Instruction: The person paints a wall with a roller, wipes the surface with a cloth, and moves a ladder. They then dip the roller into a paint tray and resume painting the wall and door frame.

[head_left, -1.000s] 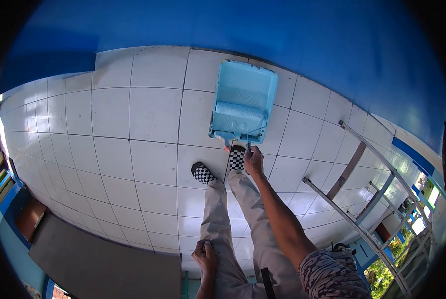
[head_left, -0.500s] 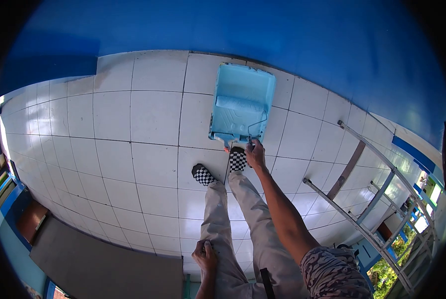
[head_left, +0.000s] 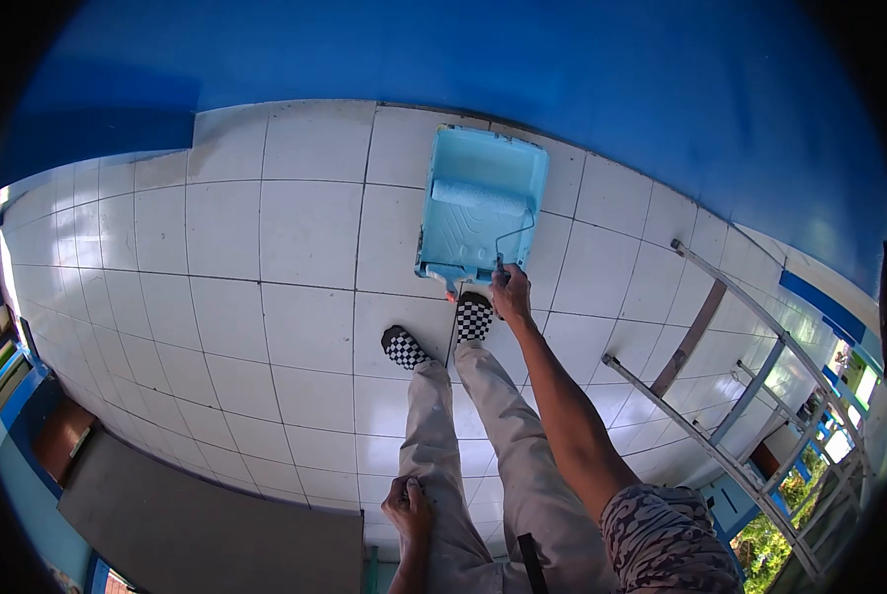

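Observation:
My right hand is closed around the handle of a paint roller, whose bent wire frame reaches into a light blue paint tray. The roller's paint-coated sleeve lies crosswise over the tray's ribbed slope, near its deeper far end. Light blue paint coats the inside of the tray, which rests on the floor just ahead of my feet. My left hand rests on my left leg with its fingers curled in; whatever they may hold is hidden.
A blue wall rises beyond the tray. White tiles cover the floor. On the right a metal ladder stands on the tiles. A grey-brown panel is at lower left. My checkered shoes are close to the tray.
The roller has moved a little farther up the tray, away from me, with my right hand following slightly. My left hand and the tray have stayed put.

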